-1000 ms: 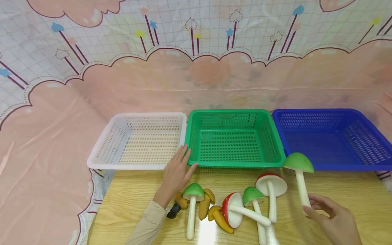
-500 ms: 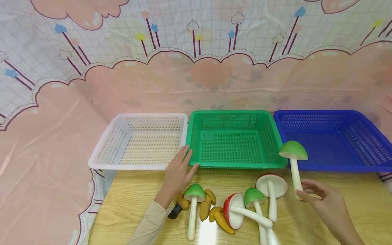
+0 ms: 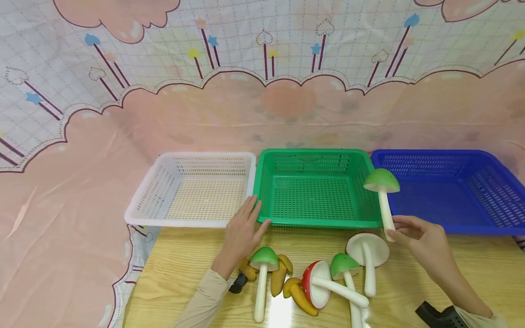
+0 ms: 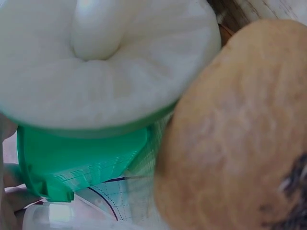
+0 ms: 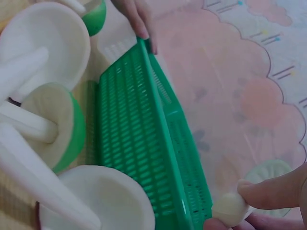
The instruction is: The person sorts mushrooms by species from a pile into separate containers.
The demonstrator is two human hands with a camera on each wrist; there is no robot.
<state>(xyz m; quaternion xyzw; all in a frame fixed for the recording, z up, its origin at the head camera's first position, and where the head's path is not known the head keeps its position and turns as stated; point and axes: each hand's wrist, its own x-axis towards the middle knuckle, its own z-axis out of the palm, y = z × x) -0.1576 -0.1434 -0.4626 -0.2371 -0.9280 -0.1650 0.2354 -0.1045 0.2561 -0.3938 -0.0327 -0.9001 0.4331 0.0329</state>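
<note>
Though hand-held [image 3: 422, 237], green-capped white-stemmed mushroom [image 3: 382, 181]

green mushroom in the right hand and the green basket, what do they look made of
Green mushroom: looks like smooth moulded plastic or foam, with a matte green cap and a plain off-white stem pinched in the right hand; which of the two is unclear. Green basket: rigid plastic, slightly glossy, judging by its even colour and the regular moulded slots in walls and floor.
</note>
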